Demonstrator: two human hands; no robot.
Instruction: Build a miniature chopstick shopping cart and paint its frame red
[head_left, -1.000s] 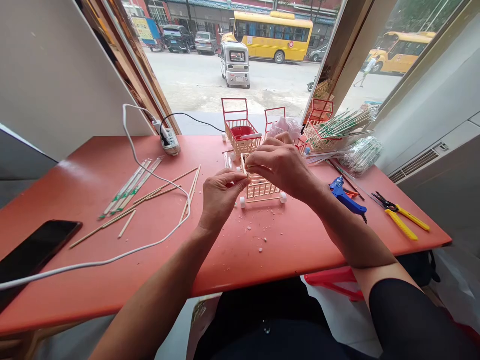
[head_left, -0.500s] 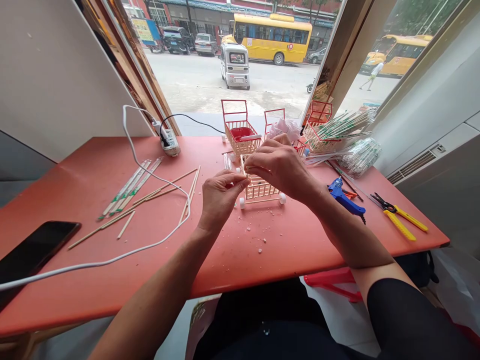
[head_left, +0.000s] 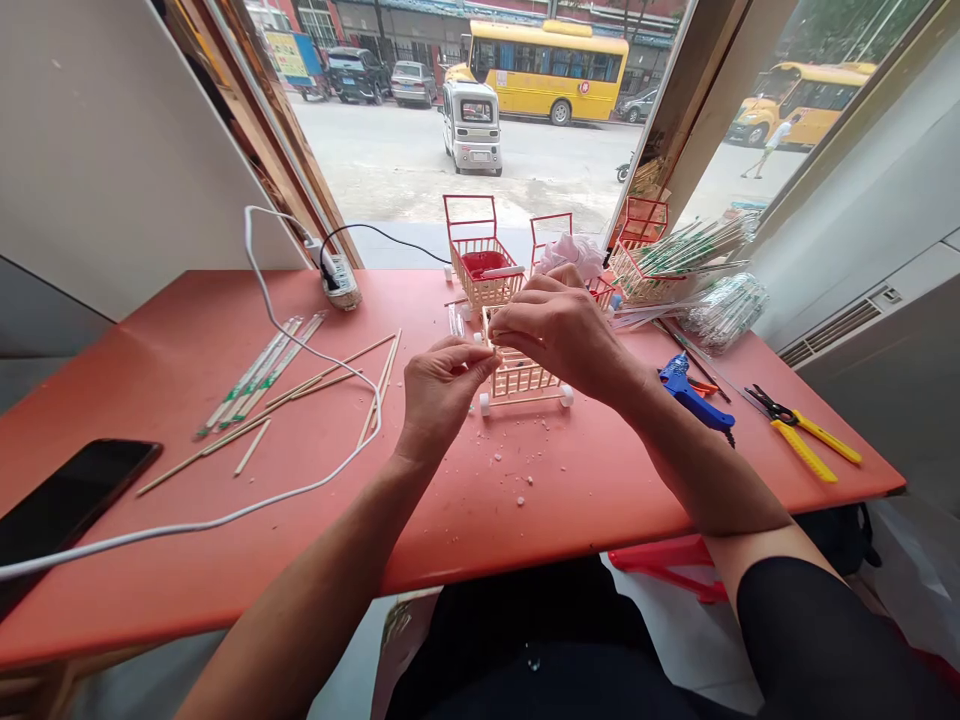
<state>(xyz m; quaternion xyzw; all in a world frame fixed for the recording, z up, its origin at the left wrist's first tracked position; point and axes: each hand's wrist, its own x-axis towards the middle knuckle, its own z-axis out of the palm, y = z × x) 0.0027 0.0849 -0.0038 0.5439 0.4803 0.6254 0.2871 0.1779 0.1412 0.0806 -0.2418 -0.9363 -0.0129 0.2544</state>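
Observation:
A small toy cart (head_left: 523, 378) built of wooden sticks, with white wheels, stands on the orange table (head_left: 187, 560) at its middle. My right hand (head_left: 559, 335) is closed over the cart's near upper edge, pinching a thin upright stick there. My left hand (head_left: 439, 390) is just left of the cart, its fingertips pinched together at the same corner; what it pinches is too small to make out. White crumbs (head_left: 517, 480) lie on the table below the cart.
Loose wooden sticks (head_left: 300, 385) and wrapped chopsticks (head_left: 259, 375) lie at left, crossed by a white cable (head_left: 315, 355). A black phone (head_left: 67, 500) sits at the far left. Finished carts (head_left: 480, 265) stand at the back. A blue glue gun (head_left: 694, 395) and yellow cutters (head_left: 806, 445) lie at right.

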